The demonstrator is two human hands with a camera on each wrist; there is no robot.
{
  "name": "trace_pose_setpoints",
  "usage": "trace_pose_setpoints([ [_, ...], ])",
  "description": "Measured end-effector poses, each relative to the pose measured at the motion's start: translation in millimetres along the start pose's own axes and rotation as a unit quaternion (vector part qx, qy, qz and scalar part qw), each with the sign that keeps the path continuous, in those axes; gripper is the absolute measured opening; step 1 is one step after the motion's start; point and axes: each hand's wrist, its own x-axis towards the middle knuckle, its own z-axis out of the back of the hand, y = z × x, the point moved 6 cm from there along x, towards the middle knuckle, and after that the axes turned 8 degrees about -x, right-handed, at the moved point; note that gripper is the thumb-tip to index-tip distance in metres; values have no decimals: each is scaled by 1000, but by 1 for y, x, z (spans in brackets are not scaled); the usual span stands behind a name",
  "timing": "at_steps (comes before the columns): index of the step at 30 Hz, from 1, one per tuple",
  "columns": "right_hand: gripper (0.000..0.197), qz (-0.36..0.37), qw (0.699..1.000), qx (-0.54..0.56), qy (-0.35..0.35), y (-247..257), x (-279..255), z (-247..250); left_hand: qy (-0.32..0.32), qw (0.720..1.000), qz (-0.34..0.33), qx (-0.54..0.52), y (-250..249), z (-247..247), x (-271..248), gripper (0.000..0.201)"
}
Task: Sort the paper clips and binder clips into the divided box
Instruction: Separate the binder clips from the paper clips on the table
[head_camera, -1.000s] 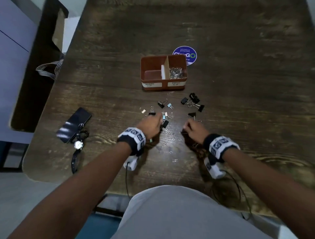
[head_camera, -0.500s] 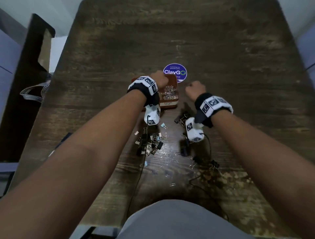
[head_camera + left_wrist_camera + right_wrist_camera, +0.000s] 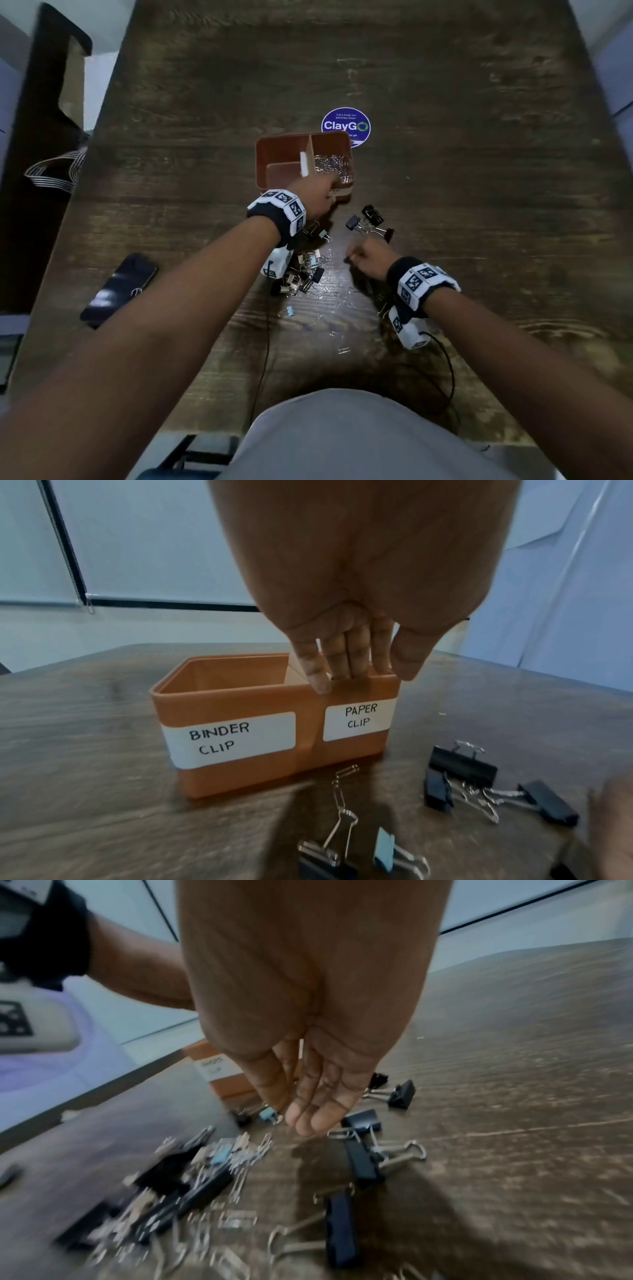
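A brown divided box [image 3: 274,150] stands mid-table, labelled BINDER CLIP on its left half [image 3: 226,737] and PAPER CLIP on its right. Silver paper clips [image 3: 334,166] lie in the right compartment; no clips show in the left one. My left hand [image 3: 346,669] hangs over the front rim of the paper clip side, fingers straight, holding nothing. My right hand [image 3: 304,1112] hovers low over the table, fingers relaxed and empty, beside black binder clips [image 3: 370,221]. A mixed pile of binder clips [image 3: 301,277] and loose paper clips [image 3: 339,301] lies under my left forearm.
A dark phone [image 3: 120,289] lies at the left of the table. A round blue ClayGo sticker [image 3: 346,125] sits just behind the box. Thin black cables [image 3: 445,370] trail from my wrists to the near table edge. A dark chair [image 3: 41,137] stands off the left side.
Both hands rose from the pile to the box. Since then the right hand has drawn back to the clips near the black binder clips, while the left stays over the paper clip compartment.
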Motion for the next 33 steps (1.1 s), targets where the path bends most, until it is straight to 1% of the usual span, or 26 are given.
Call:
trace_pose_setpoints([
  [3, 24, 34, 997, -53, 46, 11, -11, -28, -9, 999, -34, 24, -1, -8, -22, 60],
  [5, 25, 56, 992, -95, 59, 18, -17, -42, -33, 998, -60, -16, -2, -9, -38, 62],
  [7, 25, 78, 987, -132, 57, 20, -23, -55, -72, 994, -81, -32, -1, -14, -57, 55],
  [9, 25, 91, 981, -166, 33, 19, -27, -64, -101, 991, -91, -4, 3, -29, -79, 41],
  [10, 26, 92, 980, -176, 14, 18, -28, -66, -103, 991, -86, 9, 7, -41, -90, 35],
  [12, 27, 91, 979, -180, -15, 18, -28, -69, -82, 995, -60, 17, 20, -70, -110, 28],
  [14, 29, 84, 980, -177, -22, 18, -27, -69, -57, 997, -41, 33, 33, -98, -128, 33],
  [16, 31, 81, 980, -180, -27, 20, -24, -66, -28, 997, -36, 65, 44, -119, -143, 43],
  [17, 31, 82, 980, -179, -31, 20, -22, -64, -14, 996, -34, 78, 49, -128, -149, 45],
  [19, 34, 93, 979, -179, -43, 25, -17, -58, 5, 996, -29, 85, 60, -138, -158, 41],
  [20, 37, 104, 976, -184, -50, 29, -15, -55, 7, 997, -25, 72, 67, -142, -160, 36],
  [22, 44, 135, 967, -205, -63, 41, -9, -52, 1, 999, -4, 35, 81, -141, -163, 24],
  [24, 51, 166, 954, -240, -66, 53, -3, -56, -7, 999, 32, 22, 94, -134, -164, 22],
  [26, 55, 177, 946, -265, -51, 62, 0, -65, -25, 998, 59, 20, 103, -124, -164, 20],
  [28, 51, 178, 939, -291, -41, 66, 0, -71, -48, 995, 84, 18, 111, -112, -165, 19],
  [30, 43, 168, 936, -305, -47, 63, -2, -72, -63, 992, 104, 21, 118, -102, -163, 20],
  [33, 38, 148, 943, -293, -55, 47, -5, -69, -51, 990, 133, 9, 129, -96, -158, 27],
])
